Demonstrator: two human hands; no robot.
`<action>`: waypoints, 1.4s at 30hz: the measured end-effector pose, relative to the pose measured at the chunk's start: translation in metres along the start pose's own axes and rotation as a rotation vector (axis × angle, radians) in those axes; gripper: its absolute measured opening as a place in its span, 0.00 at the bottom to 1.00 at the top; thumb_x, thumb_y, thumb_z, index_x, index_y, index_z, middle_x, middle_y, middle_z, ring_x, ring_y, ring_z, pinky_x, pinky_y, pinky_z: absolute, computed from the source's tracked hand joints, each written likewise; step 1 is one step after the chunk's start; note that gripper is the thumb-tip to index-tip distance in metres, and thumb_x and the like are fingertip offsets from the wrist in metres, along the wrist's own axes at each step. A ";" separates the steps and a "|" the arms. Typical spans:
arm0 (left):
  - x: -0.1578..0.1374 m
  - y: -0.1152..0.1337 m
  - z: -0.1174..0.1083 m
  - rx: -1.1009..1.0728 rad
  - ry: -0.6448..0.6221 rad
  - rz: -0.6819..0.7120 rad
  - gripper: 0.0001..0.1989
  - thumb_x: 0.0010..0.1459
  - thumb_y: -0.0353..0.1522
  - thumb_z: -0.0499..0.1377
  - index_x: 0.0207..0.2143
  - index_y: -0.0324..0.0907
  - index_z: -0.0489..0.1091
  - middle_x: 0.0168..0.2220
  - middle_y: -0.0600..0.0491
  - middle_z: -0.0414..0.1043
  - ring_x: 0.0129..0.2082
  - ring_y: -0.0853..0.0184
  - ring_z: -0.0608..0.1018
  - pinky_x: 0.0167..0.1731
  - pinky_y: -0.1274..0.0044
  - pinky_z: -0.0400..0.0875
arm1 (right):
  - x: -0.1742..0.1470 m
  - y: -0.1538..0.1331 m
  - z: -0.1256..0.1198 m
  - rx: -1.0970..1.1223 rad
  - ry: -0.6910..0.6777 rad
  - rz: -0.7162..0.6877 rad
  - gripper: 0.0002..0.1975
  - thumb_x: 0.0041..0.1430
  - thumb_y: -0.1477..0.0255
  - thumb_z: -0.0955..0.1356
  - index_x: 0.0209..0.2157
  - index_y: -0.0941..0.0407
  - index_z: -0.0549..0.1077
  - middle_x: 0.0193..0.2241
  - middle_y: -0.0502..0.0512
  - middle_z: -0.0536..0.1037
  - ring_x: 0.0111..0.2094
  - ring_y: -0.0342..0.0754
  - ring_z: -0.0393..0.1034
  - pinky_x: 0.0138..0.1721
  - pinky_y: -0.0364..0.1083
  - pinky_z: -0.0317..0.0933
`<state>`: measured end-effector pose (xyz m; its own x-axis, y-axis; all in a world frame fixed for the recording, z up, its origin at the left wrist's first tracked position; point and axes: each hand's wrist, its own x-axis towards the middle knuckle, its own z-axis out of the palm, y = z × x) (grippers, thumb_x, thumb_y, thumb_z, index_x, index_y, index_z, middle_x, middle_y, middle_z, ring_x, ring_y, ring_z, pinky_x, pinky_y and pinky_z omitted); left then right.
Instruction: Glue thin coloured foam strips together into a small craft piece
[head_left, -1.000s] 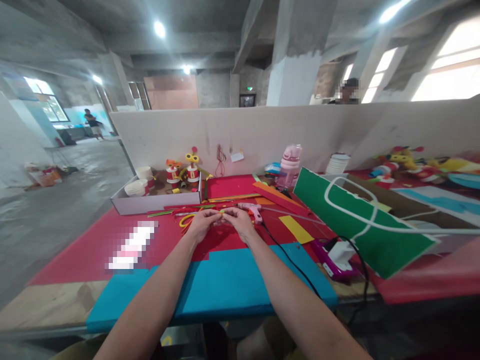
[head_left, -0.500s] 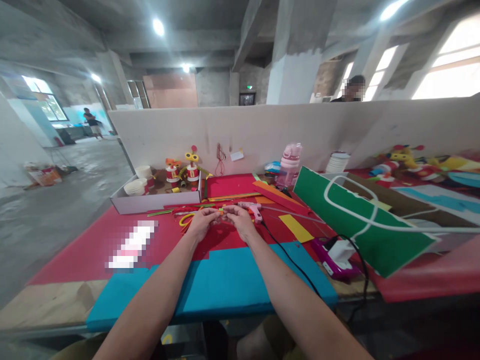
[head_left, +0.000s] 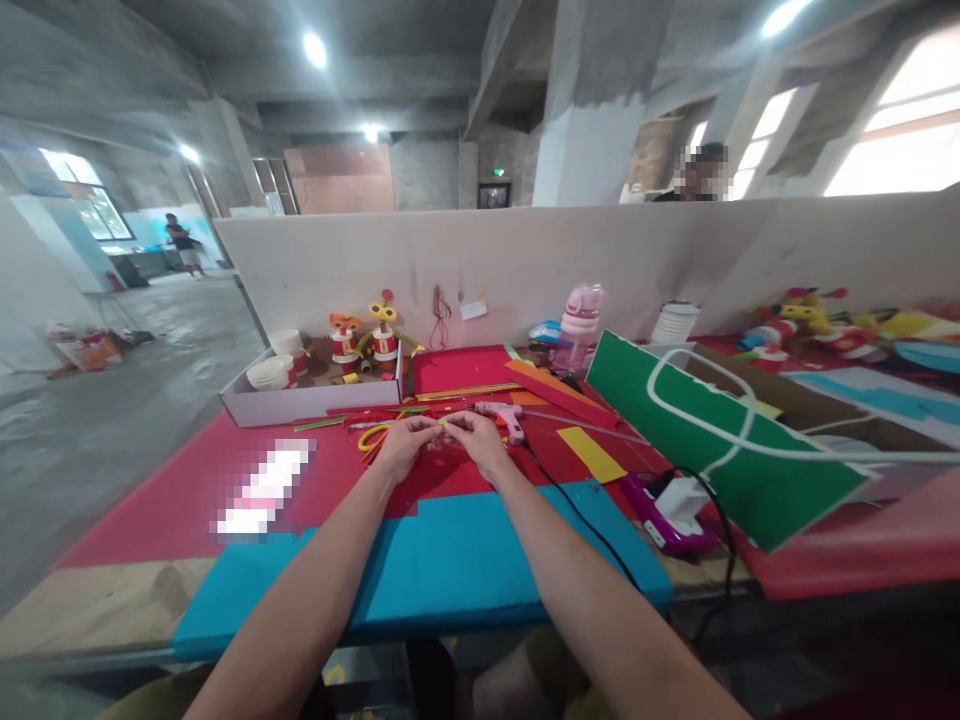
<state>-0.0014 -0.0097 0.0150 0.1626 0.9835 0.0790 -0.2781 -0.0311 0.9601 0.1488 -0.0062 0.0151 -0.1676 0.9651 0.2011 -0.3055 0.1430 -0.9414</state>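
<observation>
A tiny greenish-yellow piece, perhaps paper, is pinched between the fingertips of my left hand and my right hand. Both hands are closed and meet over the red table cover. The piece is mostly hidden by the fingers. Just right of my right hand lies a pink glue gun with a black cord. Yellow scissor-like handles rest close to my left hand, among thin coloured strips.
A white box at the back left holds paper cups and cup figures. On the right are a yellow strip, a purple power strip and a leaning green board. Blue sheeting covers the front edge.
My fingertips have drawn slightly closer together around the small piece, and less of it shows. The forearms have hardly moved.
</observation>
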 end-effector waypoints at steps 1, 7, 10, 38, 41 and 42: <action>0.000 0.001 0.000 0.007 0.003 0.001 0.16 0.38 0.35 0.72 0.27 0.36 0.73 0.22 0.52 0.73 0.21 0.72 0.73 0.26 0.78 0.66 | 0.000 0.001 0.001 -0.002 0.000 0.000 0.10 0.40 0.67 0.75 0.27 0.55 0.76 0.26 0.49 0.78 0.27 0.44 0.71 0.36 0.47 0.68; 0.002 0.001 0.001 0.027 0.018 0.064 0.16 0.37 0.36 0.72 0.27 0.36 0.74 0.20 0.54 0.72 0.20 0.73 0.71 0.24 0.79 0.65 | 0.002 0.002 -0.007 -0.088 0.070 -0.089 0.13 0.44 0.63 0.73 0.33 0.54 0.76 0.27 0.49 0.77 0.26 0.44 0.70 0.32 0.45 0.67; 0.004 -0.002 0.000 0.023 0.032 0.059 0.17 0.36 0.36 0.72 0.27 0.36 0.74 0.20 0.55 0.71 0.20 0.73 0.71 0.25 0.78 0.66 | -0.001 -0.005 -0.034 -0.328 0.230 -0.228 0.11 0.51 0.61 0.68 0.32 0.53 0.75 0.31 0.52 0.78 0.31 0.46 0.72 0.36 0.46 0.66; 0.003 0.000 -0.001 -0.138 0.164 -0.024 0.14 0.41 0.32 0.70 0.28 0.35 0.71 0.22 0.50 0.74 0.19 0.72 0.74 0.24 0.78 0.72 | -0.021 -0.044 -0.054 0.149 0.140 0.250 0.09 0.54 0.66 0.69 0.31 0.55 0.66 0.21 0.46 0.71 0.19 0.40 0.66 0.25 0.42 0.68; 0.003 0.002 -0.003 -0.170 0.182 -0.032 0.12 0.43 0.30 0.69 0.28 0.35 0.70 0.24 0.49 0.75 0.19 0.71 0.75 0.26 0.76 0.74 | -0.030 -0.035 -0.042 -0.042 0.097 0.114 0.15 0.51 0.64 0.71 0.38 0.55 0.67 0.20 0.46 0.73 0.17 0.39 0.63 0.18 0.39 0.60; 0.004 0.002 -0.003 -0.178 0.193 -0.030 0.12 0.43 0.30 0.69 0.28 0.35 0.70 0.23 0.49 0.75 0.19 0.71 0.75 0.26 0.76 0.74 | -0.033 -0.031 -0.039 -0.102 0.085 0.048 0.18 0.51 0.62 0.71 0.40 0.56 0.67 0.19 0.45 0.72 0.16 0.39 0.61 0.17 0.38 0.57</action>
<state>-0.0046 -0.0057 0.0165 -0.0054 0.9998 -0.0178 -0.4406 0.0136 0.8976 0.2008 -0.0342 0.0273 -0.0986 0.9859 0.1355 -0.2013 0.1136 -0.9729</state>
